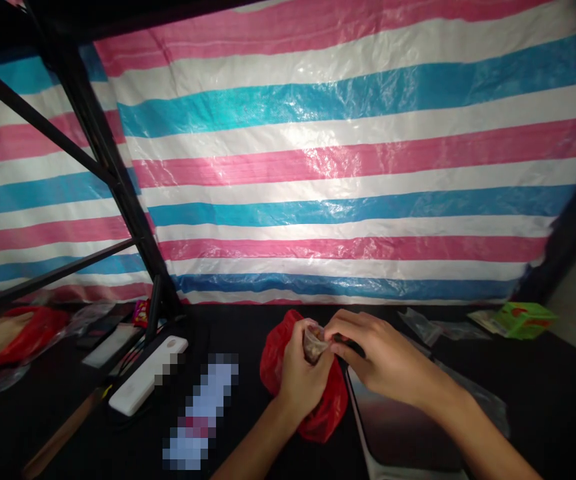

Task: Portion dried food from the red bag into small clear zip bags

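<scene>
So the closest stuff to the camera is my own two forearms, left one [258, 437] and right one [483, 427], coming up from the bottom edge. My left hand [304, 373] is curled around a small clear bag [314, 343] with tan-brown bits in it (can't tell what they are), gripping it just above the black table [248, 340]. The fingers of my right hand [375, 350] are pinched together with the thumb at the right edge of that same bag. There's a dark patch between finger and thumb, and honestly I can't tell if it's an object or just a gap.

Right below my left hand there's a crumpled red plastic bag [325, 413]. Under my right arm is a flat slab with a glossy dark top [403, 427], with loose clear plastic [488, 397] beside it. Further right, a green box [528, 320] sits near the back edge.

Over to the left: a pixelated oblong [201, 413], then a white power strip [148, 377]. Past that, another person's hand [15, 330] is on a second red bag [51, 333]. Behind everything, a striped tarp [338, 160].
</scene>
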The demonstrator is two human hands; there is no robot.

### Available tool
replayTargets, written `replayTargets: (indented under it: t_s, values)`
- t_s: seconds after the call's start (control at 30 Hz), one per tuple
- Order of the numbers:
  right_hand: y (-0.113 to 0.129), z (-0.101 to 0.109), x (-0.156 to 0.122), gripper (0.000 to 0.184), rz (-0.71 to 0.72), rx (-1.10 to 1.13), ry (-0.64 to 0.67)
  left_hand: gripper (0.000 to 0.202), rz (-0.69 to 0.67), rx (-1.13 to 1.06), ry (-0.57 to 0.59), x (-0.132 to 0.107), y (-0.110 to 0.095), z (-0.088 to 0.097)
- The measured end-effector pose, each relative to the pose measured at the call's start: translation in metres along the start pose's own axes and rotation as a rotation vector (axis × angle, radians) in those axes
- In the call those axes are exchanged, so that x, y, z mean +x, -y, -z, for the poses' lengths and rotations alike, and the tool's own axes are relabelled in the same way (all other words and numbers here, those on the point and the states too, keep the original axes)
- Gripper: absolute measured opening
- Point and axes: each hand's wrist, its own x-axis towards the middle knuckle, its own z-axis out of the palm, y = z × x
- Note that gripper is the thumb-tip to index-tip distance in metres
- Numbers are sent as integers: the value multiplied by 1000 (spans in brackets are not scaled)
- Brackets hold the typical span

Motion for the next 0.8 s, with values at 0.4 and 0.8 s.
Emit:
replayTargets:
  t_s: [0.4, 0.8]
  values:
    - [-15, -17, -2, 43, -56, 19, 10, 53, -7, 93, 64, -5, 15, 14]
    - [-22, -17, 1, 11, -43, 137, -59, 64, 45, 69, 267, -5, 11, 18]
